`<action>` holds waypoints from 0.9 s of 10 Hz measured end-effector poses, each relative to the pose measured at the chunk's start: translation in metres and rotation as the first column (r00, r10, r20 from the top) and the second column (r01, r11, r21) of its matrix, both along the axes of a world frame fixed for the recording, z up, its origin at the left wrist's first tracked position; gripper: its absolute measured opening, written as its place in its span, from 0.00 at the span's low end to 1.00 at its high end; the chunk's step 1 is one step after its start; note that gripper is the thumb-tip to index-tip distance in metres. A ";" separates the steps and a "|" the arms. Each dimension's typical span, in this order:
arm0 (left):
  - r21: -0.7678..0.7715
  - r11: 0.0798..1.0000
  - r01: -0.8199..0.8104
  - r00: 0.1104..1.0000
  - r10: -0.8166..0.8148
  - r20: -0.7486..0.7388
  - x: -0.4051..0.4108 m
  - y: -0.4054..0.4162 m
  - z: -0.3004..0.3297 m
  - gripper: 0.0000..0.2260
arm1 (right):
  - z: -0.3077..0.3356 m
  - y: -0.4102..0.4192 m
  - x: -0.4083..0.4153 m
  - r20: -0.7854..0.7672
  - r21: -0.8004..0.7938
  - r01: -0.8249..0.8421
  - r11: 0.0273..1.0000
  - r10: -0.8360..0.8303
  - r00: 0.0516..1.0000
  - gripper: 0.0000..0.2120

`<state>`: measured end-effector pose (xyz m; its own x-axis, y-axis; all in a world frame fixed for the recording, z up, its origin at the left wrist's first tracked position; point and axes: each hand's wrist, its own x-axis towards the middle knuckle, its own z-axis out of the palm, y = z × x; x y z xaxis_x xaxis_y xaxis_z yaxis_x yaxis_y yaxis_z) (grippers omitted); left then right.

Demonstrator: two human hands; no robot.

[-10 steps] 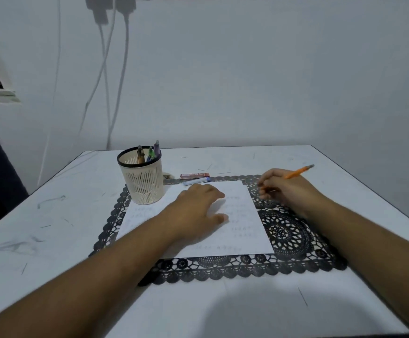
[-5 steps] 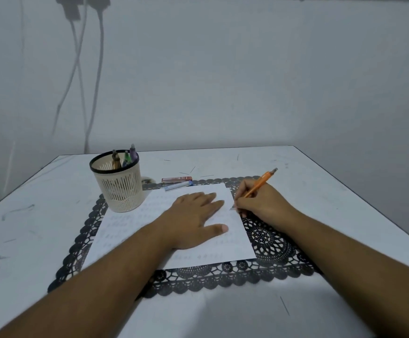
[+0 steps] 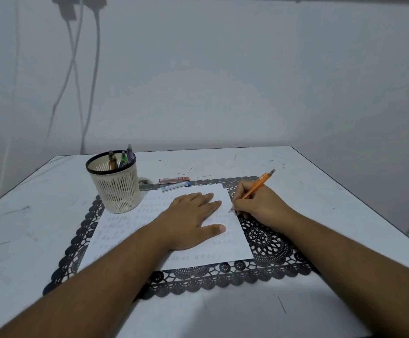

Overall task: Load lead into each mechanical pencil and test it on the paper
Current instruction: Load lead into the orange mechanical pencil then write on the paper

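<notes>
While left hand (image 3: 193,220) lies flat on one paper (image 3: 130,230), right hand (image 3: 259,203) grips one orange pencil (image 3: 257,186); three pencils (image 3: 122,158) in cup (image 3: 115,189), two lead cases (image 3: 174,182) far.

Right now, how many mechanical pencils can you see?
4. One orange pencil is held in the right hand, tip at the paper's right edge. Three stand in the cream holder: brown, green, purple. More may be hidden inside it.

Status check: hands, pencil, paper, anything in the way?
Left hand flat on paper. Right hand grips orange pencil, tip at the paper's right edge. Nothing blocking; pencil cup sits at far left corner.
</notes>
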<state>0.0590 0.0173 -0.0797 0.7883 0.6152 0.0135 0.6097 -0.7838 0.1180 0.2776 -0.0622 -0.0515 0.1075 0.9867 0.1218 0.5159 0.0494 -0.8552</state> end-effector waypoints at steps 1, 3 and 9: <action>0.000 1.000 0.003 1.000 -0.003 0.010 0.000 -0.001 0.002 0.35 | 0.000 0.000 -0.001 0.004 0.012 -0.001 1.000 0.001 1.000 0.06; -0.024 1.000 -0.011 1.000 0.011 -0.005 0.000 -0.006 0.007 0.35 | -0.001 0.003 0.000 -0.014 0.031 0.013 0.999 -0.012 1.000 0.06; -0.030 0.999 -0.013 1.000 0.012 -0.015 0.000 -0.008 0.009 0.35 | 0.000 -0.002 0.002 0.006 0.008 0.009 1.000 -0.009 1.000 0.07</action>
<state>0.0587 0.0088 -0.0711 0.7805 0.6249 -0.0164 0.6212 -0.7724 0.1323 0.2798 -0.0639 -0.0514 0.1151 0.9847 0.1307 0.5218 0.0520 -0.8515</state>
